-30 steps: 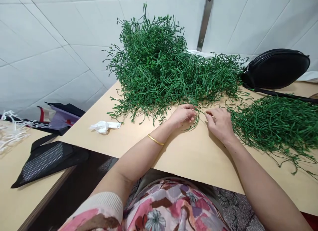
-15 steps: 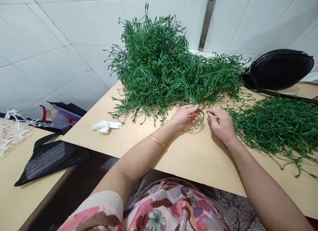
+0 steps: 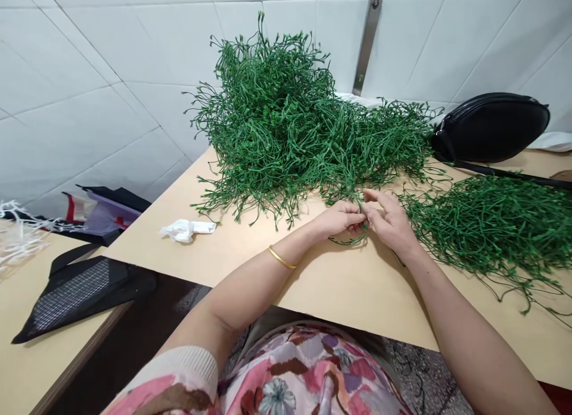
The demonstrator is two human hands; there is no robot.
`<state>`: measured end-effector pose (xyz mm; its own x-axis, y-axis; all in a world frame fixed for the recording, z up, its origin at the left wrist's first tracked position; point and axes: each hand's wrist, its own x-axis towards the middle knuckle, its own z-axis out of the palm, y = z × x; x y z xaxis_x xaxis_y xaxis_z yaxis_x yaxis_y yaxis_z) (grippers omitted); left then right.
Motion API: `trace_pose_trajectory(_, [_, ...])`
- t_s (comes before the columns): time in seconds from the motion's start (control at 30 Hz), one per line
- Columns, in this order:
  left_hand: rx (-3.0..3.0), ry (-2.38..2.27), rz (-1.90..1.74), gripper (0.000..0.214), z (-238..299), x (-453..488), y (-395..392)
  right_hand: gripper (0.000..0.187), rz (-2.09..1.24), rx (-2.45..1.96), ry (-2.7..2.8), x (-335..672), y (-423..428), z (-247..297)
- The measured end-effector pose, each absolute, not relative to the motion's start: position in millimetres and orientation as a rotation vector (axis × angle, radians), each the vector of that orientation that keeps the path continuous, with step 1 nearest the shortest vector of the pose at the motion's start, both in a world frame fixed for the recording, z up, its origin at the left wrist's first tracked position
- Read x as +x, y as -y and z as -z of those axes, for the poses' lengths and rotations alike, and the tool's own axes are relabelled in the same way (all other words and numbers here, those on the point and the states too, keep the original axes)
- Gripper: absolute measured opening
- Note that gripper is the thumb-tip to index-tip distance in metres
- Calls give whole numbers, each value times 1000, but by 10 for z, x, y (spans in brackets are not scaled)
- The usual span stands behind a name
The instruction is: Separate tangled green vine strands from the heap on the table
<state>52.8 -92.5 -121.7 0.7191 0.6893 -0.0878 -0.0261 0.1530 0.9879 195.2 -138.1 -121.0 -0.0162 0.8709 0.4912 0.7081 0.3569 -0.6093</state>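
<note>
Grip: bare left hand [image 3: 343, 218] seems pinched on a thin, curved green strand [image 3: 349, 243]; bare right hand [image 3: 389, 221] meets its fingertips, hold unclear.
Strand: loops below the hands, over the pale wood-coloured worktop [image 3: 330, 284].
Fingerwork: likely handling this single strand; the next move calls for a steady pinch.
Far right: black oval bag [image 3: 496, 129].
Obstacle: tall, tangled green pile [image 3: 277, 129] just beyond, crowding both hands.

My left grip [image 3: 338, 219] pinches a thin green stem [image 3: 351, 243] and meets my right grip [image 3: 390, 222] over the worktop [image 3: 333, 284], beside a heap of bud-tipped green stems [image 3: 286, 123].
</note>
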Motion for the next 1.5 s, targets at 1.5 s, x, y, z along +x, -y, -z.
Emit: trace_pose_trajectory(1.5, [1022, -682, -644, 24, 1154, 464, 884, 17, -137, -1331, 1871, 2053, 1386, 1185])
